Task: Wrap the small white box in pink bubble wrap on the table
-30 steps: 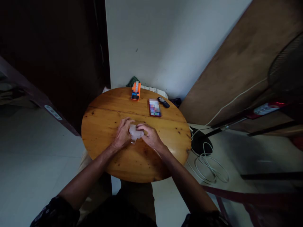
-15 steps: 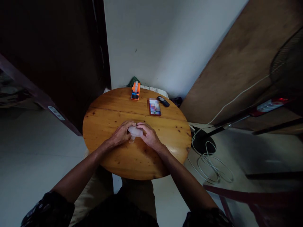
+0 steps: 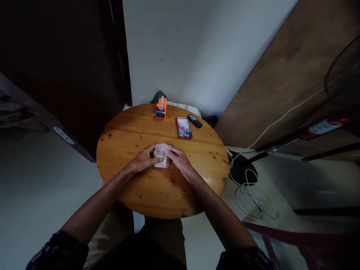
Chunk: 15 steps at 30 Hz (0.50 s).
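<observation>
Wooden round table [image 3: 123,150] taken as dial, 6 nearest wearer. White packet [image 3: 162,154], pink marking on near face, translucent wrapping on top: about dial centre, held between hands. Left hand [image 3: 144,159] at packet's 9 o'clock, thumb across near face, pinching it. Right hand [image 3: 180,160] at 3 o'clock, thumb and fingers pinching wrapping. Orange-and-blue tape dispenser [image 3: 161,108] at 12, near rim. Red-edged smartphone [image 3: 183,128], face pixelated, at 1; black remote control [image 3: 195,121] just beyond.
</observation>
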Tool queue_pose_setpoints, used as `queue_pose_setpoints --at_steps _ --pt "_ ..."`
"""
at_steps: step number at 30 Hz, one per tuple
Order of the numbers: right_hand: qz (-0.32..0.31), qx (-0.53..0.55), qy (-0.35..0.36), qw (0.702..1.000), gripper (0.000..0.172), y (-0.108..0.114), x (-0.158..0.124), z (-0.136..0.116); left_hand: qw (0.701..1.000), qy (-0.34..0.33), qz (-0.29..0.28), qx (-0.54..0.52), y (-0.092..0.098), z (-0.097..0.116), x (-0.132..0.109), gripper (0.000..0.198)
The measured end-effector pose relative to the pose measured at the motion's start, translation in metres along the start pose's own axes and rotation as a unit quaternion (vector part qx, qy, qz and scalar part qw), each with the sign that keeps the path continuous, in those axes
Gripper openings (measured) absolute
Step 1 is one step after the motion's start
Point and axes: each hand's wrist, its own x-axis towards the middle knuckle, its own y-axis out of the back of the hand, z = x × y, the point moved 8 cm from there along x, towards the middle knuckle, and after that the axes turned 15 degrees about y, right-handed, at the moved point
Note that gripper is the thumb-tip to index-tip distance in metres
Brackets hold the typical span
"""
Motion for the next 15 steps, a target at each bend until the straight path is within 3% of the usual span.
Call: queue_pose_setpoints --at_steps 3,7,11,15 --pt "-0.010 0.000 -0.006 1.000 0.032 0.003 0.009 -0.006 0.999 -0.015 0.014 -0.031 -0.002 -0.001 0.003 0.077" --pt "-0.017 -0.018 0.023 0.999 0.032 0.005 0.024 -0.010 0.996 -0.024 0.075 -0.049 0.002 -0.011 0.008 0.090" --pt "0.011 -0.067 0.055 0.996 0.033 0.007 0.036 -0.003 0.986 -0.064 0.146 -0.044 0.009 -0.013 0.008 0.068" --pt "0.032 -0.083 0.068 0.994 0.036 0.008 0.040 0.000 0.985 -0.067 0.156 -0.010 0.008 -0.012 0.008 0.053"
